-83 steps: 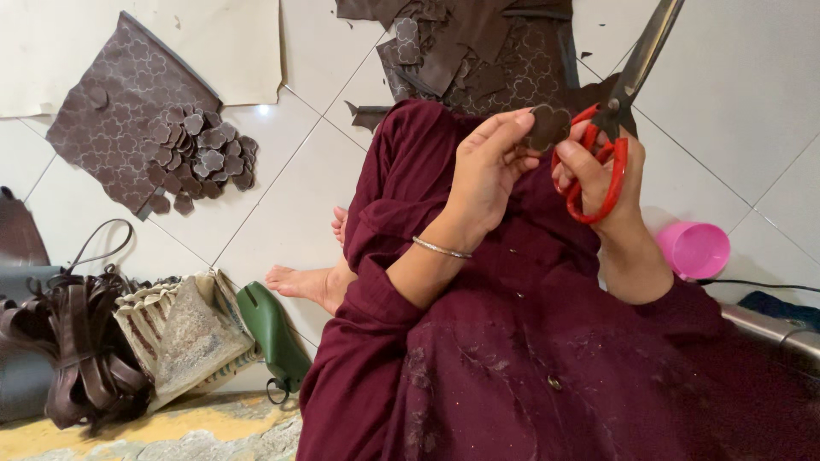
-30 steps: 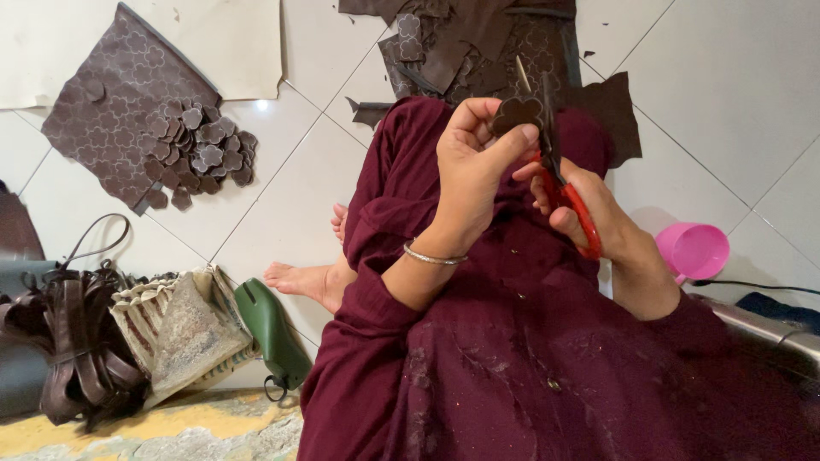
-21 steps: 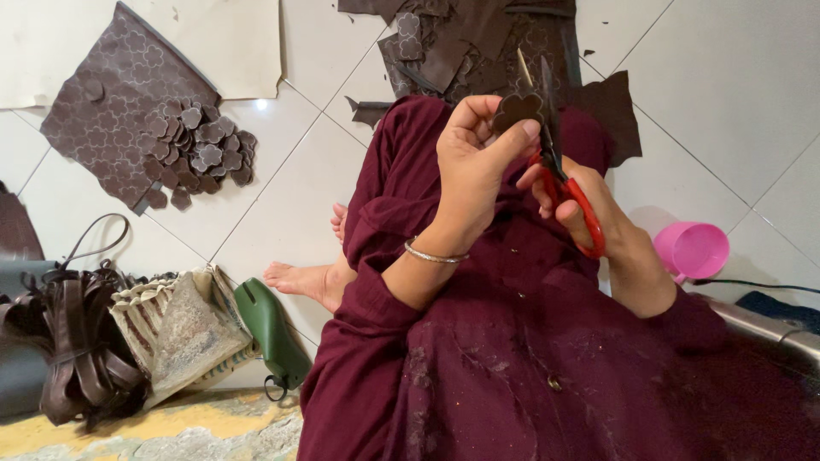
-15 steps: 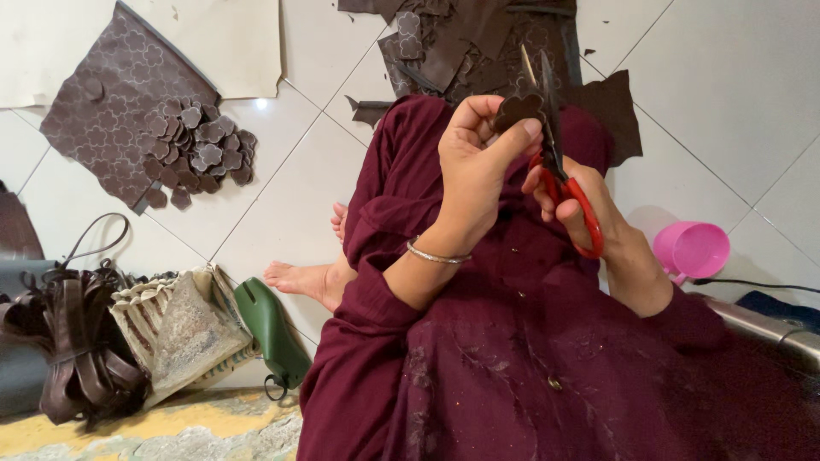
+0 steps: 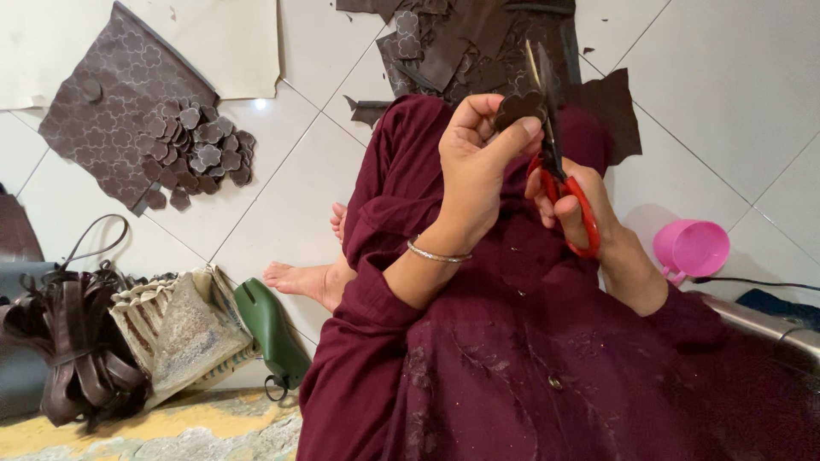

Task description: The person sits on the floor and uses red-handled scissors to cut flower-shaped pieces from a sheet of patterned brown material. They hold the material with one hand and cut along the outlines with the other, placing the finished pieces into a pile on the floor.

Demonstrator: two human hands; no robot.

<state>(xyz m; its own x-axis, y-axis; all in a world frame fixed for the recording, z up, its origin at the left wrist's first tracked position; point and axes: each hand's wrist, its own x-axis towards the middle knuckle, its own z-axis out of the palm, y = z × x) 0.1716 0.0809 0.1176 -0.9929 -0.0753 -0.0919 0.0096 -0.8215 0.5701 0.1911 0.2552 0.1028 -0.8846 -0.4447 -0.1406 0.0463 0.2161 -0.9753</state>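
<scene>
My left hand (image 5: 474, 171) pinches a small dark brown leather piece (image 5: 515, 108) between thumb and fingertips, held up over my lap. My right hand (image 5: 574, 201) grips red-handled scissors (image 5: 559, 175); their blades point upward and close on the edge of that piece. Both arms are in maroon sleeves, and a thin bangle sits on my left wrist.
A pile of cut flower-shaped leather pieces (image 5: 198, 145) lies on an embossed brown sheet (image 5: 111, 128) at upper left. More brown leather scraps (image 5: 478, 43) lie ahead on the white tile floor. A pink cup (image 5: 690, 248) stands at right. Brown straps (image 5: 73, 350), a woven bag (image 5: 175, 329) and a green tool (image 5: 272, 329) are at lower left.
The scissors swung from pointing up-right, apart from the leather, to upright against the piece. My left hand turned the piece slightly as the blades worked along its edge.
</scene>
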